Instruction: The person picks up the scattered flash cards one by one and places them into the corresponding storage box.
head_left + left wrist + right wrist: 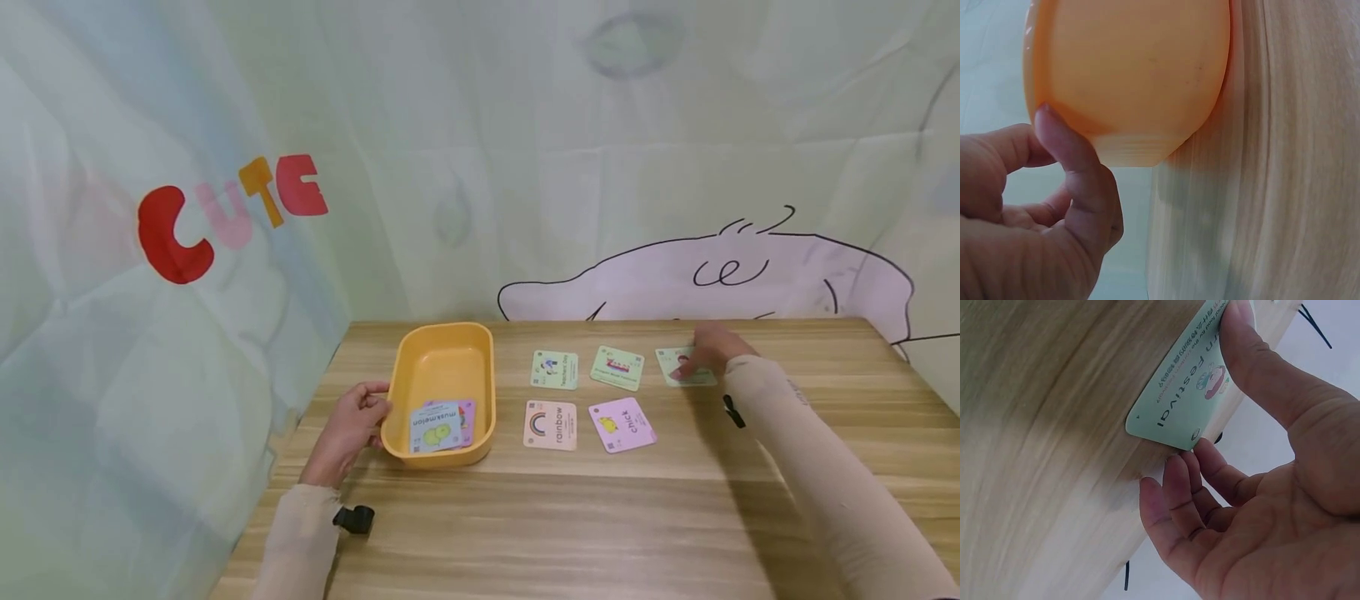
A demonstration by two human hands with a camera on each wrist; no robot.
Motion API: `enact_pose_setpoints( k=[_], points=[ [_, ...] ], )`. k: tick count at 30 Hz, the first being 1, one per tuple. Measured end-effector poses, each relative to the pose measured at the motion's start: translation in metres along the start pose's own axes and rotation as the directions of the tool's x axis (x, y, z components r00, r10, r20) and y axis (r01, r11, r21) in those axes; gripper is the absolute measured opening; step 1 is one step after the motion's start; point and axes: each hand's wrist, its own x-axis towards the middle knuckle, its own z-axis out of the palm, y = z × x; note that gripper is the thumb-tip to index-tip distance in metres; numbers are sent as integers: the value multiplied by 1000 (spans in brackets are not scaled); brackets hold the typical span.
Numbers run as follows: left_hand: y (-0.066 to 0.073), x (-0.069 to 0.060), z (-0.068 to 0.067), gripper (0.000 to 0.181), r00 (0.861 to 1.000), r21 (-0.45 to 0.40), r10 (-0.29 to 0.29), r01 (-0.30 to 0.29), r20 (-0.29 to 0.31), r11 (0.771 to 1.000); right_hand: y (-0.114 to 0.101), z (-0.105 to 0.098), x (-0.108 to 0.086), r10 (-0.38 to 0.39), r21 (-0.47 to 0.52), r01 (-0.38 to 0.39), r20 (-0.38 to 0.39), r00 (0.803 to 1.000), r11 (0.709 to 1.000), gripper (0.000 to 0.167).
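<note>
The word CUTE [232, 218] is on the wall at the left. Next comes the left hand [349, 431]. Its thumb and fingers pinch the edge of the yellow box [447, 364]. The box sits on the wood table [570, 525]. If that hand pulls or pushes too hard, the box could tip or slide, and the cards inside could slip about.

In the near end of the box lies a blue muskmelon card [436, 427], on top of a purple card [468, 415]. Most of the purple one is hidden, so it could get missed.

To the right of the box, a green Teachers' Day card [555, 370] lies at the back, with a rainbow card [551, 425] in front. Then comes another green card [617, 367] at the back, with a chick card [622, 425] in front, both turned a bit. A low sleeve could brush these and push them crooked.

Last is the Festival card [1172, 403], at the right end of the back row, under the right hand [716, 347]. The thumb is on the card and the bent fingertips are by its edge. I can't tell if they have a good hold. The card is thin, so it could slide away or bend if the fingers can't get under it.
</note>
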Motion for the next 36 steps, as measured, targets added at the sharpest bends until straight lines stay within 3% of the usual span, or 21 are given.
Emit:
enact_pose_setpoints(
  k=[10,24,30,36],
  points=[
    [-3,2,0,39,1000,1,-4,4,-12,1000,-3,3,2,34,-20,-34,3,999,999,66],
    [0,1,0,39,1000,-14,3,-3,-3,1000,-1,-2,4,-5,-32,6,29,1000,999,72],
    [0,1,-1,41,1000,-20,6,-6,7,1000,1,-1,6,-18,-7,18,42,999,1000,80],
    [-2,3,-1,42,1000,-25,0,0,11,1000,8,3,8,-18,50,16,32,999,999,77]
  ],
)
